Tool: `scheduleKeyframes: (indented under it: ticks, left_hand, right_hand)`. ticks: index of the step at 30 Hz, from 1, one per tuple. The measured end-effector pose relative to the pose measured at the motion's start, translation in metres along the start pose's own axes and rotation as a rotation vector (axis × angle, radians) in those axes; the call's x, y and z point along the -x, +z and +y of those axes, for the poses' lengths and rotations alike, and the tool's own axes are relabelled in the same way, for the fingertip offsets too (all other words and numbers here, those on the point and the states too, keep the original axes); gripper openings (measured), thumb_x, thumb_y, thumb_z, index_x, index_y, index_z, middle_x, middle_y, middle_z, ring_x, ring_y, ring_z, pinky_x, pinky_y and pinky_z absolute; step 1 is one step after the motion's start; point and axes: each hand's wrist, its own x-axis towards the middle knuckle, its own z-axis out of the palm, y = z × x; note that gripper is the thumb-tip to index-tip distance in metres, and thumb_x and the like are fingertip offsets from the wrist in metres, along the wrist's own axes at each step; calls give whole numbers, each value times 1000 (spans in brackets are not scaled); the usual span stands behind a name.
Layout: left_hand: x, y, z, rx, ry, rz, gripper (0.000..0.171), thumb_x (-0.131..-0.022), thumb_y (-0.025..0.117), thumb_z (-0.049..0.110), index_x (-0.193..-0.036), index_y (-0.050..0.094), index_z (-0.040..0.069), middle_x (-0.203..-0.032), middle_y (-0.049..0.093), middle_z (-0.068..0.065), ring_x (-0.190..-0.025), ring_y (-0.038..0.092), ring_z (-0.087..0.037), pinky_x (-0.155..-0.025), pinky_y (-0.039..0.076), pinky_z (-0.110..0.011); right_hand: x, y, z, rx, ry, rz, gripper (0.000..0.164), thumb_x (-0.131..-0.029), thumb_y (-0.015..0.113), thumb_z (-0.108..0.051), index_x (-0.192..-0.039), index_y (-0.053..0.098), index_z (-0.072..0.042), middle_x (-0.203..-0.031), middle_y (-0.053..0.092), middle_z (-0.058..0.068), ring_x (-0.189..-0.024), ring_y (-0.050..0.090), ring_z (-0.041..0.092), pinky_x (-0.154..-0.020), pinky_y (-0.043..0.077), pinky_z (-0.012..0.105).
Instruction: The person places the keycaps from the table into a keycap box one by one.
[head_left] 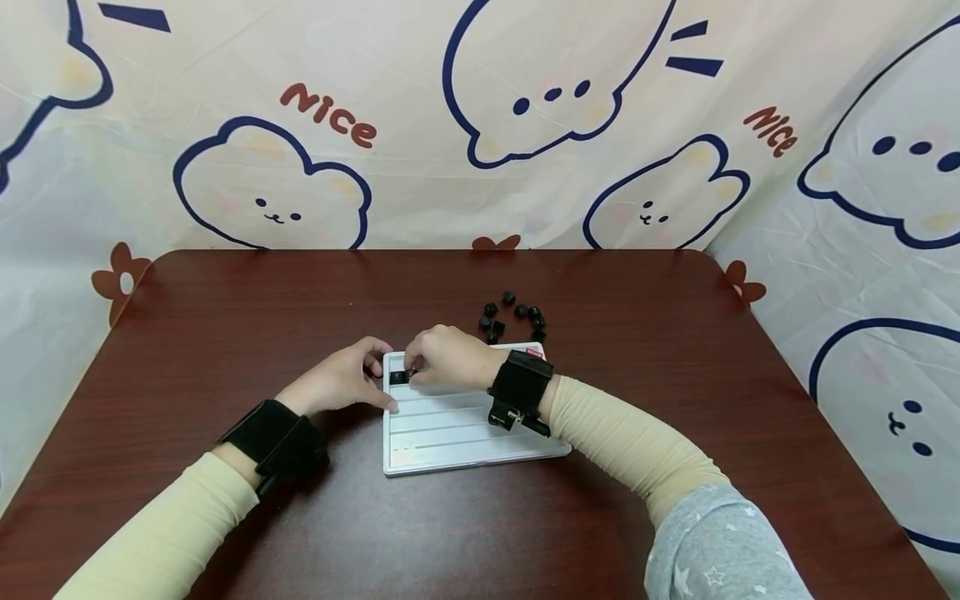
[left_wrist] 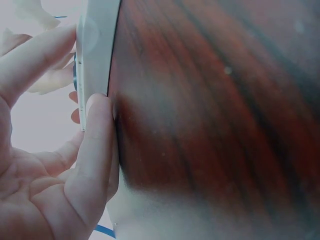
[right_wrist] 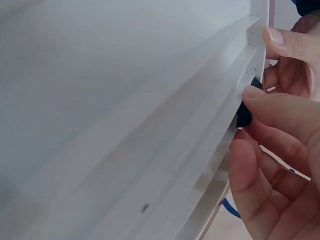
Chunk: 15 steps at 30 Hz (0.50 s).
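A white board (head_left: 450, 433) with raised ridges in parallel rows lies on the table. My left hand (head_left: 341, 379) holds it by its left edge, thumb and fingers spread along the rim; the left wrist view shows fingertips (left_wrist: 100, 107) against its side. Over the board's top row, my right hand (head_left: 453, 358) pinches a small black block (right_wrist: 244, 114) between thumb and fingers. Another black block (head_left: 397, 377) sits in that row at the left end, just beside the right fingertips. The right hand and wrist strap hide part of the upper rows.
Several loose black blocks (head_left: 491, 323) lie scattered behind the board's upper right corner. A red label (head_left: 535, 352) marks that corner. The dark brown wooden table (head_left: 637, 317) reaches back to a printed cloth (head_left: 420, 192) hanging behind it.
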Motion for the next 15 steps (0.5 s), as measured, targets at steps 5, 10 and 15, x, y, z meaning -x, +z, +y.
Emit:
scheduleKeyframes:
  ticks: [5, 10, 15]
  left_hand:
    - [-2, 1, 1, -6, 1, -7, 75, -76, 91, 12, -135, 48, -4, -106, 55, -16, -94, 54, -27, -75, 48, -34]
    - [-1, 1, 2, -9, 1, -14, 75, -77, 91, 13, -136, 48, -4, -106, 55, -16, -94, 54, -27, -75, 47, -35]
    - [1, 0, 3, -21, -5, -10, 76, -77, 91, 15, -136, 48, -5, -106, 56, -16, -95, 54, -28, -77, 47, -36]
  right_hand:
    - [2, -1, 1, -5, 11, -8, 20, -91, 80, -15, -110, 76, -6, -104, 72, 4, -93, 65, 13, -82, 51, 25]
    - [4, -1, 2, -12, 15, -15, 29, -91, 80, -17, -117, 75, -6, -109, 72, 6, -92, 64, 13, -80, 50, 24]
    - [6, -2, 3, -6, -6, 8, 31, -92, 80, -19, -119, 74, -7, -106, 71, 4, -88, 63, 11, -76, 49, 21]
